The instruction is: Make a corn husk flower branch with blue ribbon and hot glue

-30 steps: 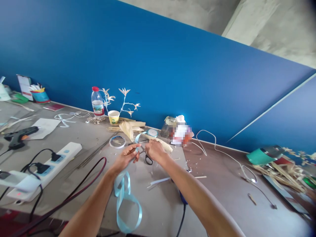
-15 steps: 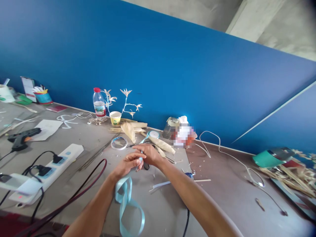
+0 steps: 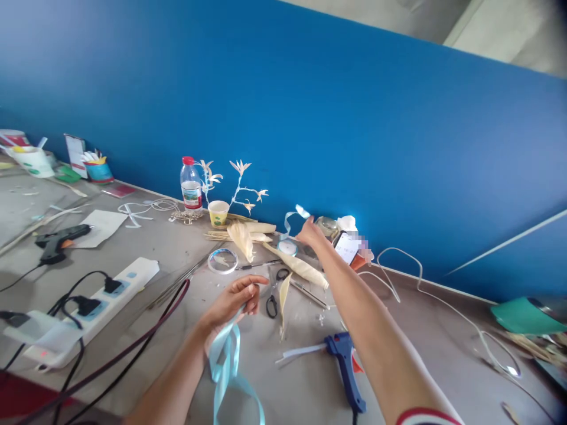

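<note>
My left hand (image 3: 239, 300) is closed around a light blue ribbon (image 3: 225, 354), with the index finger partly stretched out. Loops of the ribbon hang below the palm toward the table's front. Further back, my right hand (image 3: 311, 231) reaches to the ribbon spool (image 3: 287, 248), its fingers pinched at the loose end of a blue ribbon strip (image 3: 289, 219) that rises from the spool. Between the hands lie black-handled scissors (image 3: 271, 306), a pale dried husk (image 3: 305, 268) and a smaller husk piece (image 3: 284, 298).
A blue glue gun (image 3: 345, 366) lies under my right forearm. At left are a black glue gun (image 3: 59, 243) and a power strip (image 3: 100, 310) with cables. Behind stand a bottle (image 3: 191, 189) and a paper cup (image 3: 218, 214) beside flower stems; a blue partition (image 3: 310, 106) rises behind.
My right hand has left my left hand and moved back to the spool, lifting its ribbon end. My left hand stays with the hanging ribbon. The scissors and blue glue gun are more exposed.
</note>
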